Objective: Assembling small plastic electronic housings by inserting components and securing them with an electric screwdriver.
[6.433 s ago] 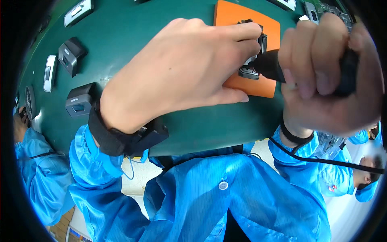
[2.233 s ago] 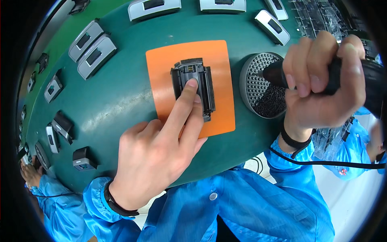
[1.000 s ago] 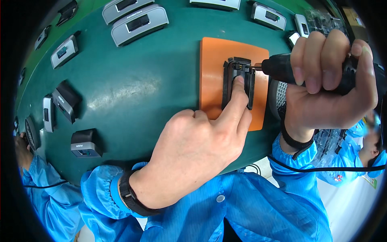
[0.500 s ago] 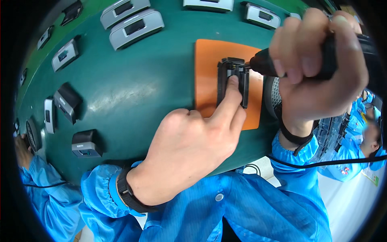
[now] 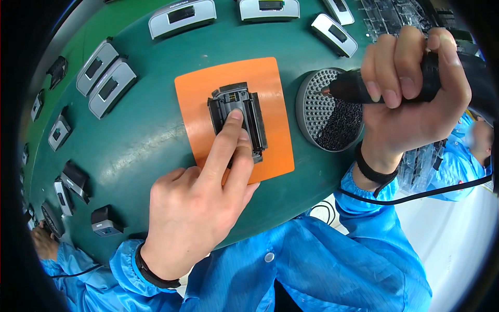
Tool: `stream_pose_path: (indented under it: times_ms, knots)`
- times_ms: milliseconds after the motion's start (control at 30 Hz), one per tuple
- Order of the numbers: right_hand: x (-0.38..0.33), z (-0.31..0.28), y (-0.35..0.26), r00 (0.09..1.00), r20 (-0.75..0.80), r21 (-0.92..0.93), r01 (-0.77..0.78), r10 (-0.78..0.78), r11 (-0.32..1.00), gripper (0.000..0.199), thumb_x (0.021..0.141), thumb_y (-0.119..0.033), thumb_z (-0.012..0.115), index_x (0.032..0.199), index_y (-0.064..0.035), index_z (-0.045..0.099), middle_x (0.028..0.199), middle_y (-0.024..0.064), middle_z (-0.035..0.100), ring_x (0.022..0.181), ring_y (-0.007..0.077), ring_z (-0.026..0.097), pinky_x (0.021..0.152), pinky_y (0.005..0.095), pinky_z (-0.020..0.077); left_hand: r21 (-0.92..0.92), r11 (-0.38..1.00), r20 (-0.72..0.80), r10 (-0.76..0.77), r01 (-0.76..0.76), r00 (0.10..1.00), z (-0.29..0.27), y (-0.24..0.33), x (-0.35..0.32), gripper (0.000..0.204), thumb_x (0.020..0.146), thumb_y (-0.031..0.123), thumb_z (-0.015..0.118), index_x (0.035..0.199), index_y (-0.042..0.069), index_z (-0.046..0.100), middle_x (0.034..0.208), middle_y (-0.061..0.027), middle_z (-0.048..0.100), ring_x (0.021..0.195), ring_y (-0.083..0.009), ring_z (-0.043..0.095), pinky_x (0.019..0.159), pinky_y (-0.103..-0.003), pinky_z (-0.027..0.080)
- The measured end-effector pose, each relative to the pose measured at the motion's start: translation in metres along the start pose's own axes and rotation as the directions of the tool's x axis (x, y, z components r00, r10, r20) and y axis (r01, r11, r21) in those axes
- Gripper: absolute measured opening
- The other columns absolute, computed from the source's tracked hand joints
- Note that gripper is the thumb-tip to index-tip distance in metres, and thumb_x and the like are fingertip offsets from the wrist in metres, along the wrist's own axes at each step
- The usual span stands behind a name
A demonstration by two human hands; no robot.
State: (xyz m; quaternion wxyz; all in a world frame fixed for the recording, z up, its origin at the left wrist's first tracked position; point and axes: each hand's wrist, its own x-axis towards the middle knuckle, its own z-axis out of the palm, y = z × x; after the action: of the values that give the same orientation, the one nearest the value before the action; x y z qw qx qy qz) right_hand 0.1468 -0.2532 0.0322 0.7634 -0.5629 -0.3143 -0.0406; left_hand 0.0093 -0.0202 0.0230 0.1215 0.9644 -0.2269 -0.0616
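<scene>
A black plastic housing [image 5: 256, 125], with small gold contacts near its far end, lies on an orange mat [image 5: 278, 151]. My left hand [image 5: 200, 210] holds it down, the index fingertip pressed on its middle and the other fingers bent beside it; the thumb is hidden. My right hand [image 5: 410, 99] is wrapped round a black electric screwdriver [image 5: 349, 87]. The screwdriver's tip points left, above a round grey tray [image 5: 307, 125] with a perforated plate and a heap of small black screws [image 5: 340, 127]. The tip is apart from the housing.
Several grey-and-black device shells [image 5: 182, 20] stand along the far and left sides of the green table [image 5: 150, 130]. A black cable [image 5: 416, 196] runs below my right wrist. Clear plastic trays [image 5: 421, 169] lie at the right. Another person's hand [image 5: 46, 243] shows at the lower left.
The screwdriver has left the housing's top right and is now over the screw tray, which shows more fully. My left finger stays on the housing. The whole view has shifted and turned.
</scene>
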Motion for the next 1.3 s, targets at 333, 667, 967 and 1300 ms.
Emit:
stream_pose_path:
  times_ms: [333, 667, 967, 1300]
  knots:
    - [-0.001, 0.001, 0.008, 0.999, 0.032, -0.053, 0.008, -0.006, 0.999, 0.032, 0.106, -0.030, 0.038, 0.109, -0.0067, 0.059, 0.065, -0.0003, 0.041, 0.048, 0.0094, 0.040, 0.046, 0.0279, 0.0384, -0.018, 1.000, 0.003, 0.009, -0.009, 1.000, -0.002, -0.002, 0.002, 0.061, 0.075, 0.030, 0.082, 0.125, 0.000, 0.065, 0.143, -0.0115, 0.058, 0.066, -0.0166, 0.067, 0.060, -0.029, 0.057]
    - [0.002, 0.023, -0.011, 0.999, -0.045, 0.041, -0.029, 0.030, 0.999, 0.020, 0.104, -0.024, 0.046, 0.098, -0.0062, 0.055, 0.064, -0.0001, 0.044, 0.049, 0.0091, 0.040, 0.049, 0.0288, 0.0375, -0.185, 0.983, -0.013, -0.001, -0.002, 1.000, -0.004, -0.016, 0.000, 0.061, 0.072, 0.031, 0.085, 0.124, 0.007, 0.064, 0.140, -0.0012, 0.059, 0.073, -0.0231, 0.069, 0.060, -0.034, 0.056]
    - [-0.014, 0.053, -0.017, 0.950, 0.306, 0.104, -0.095, 0.059, 0.990, 0.034, 0.107, -0.031, 0.037, 0.119, -0.0067, 0.056, 0.070, 0.0002, 0.049, 0.052, 0.0119, 0.045, 0.049, 0.0278, 0.0404, -0.207, 0.977, -0.085, 0.024, -0.041, 0.996, 0.008, -0.026, -0.004, 0.066, 0.068, 0.028, 0.089, 0.125, 0.006, 0.064, 0.135, -0.0010, 0.060, 0.072, -0.0245, 0.070, 0.063, -0.034, 0.056]
    - [-0.025, 0.069, -0.008, 0.948, 0.312, 0.059, -0.092, 0.069, 0.994, 0.028, 0.106, -0.031, 0.040, 0.116, -0.0079, 0.053, 0.070, -0.0001, 0.049, 0.052, 0.0108, 0.045, 0.050, 0.0269, 0.0409, -0.197, 0.978, -0.152, 0.035, -0.065, 0.988, 0.014, -0.023, -0.004, 0.060, 0.068, 0.025, 0.089, 0.119, 0.006, 0.064, 0.133, -0.0017, 0.060, 0.073, -0.0256, 0.071, 0.062, -0.035, 0.056]
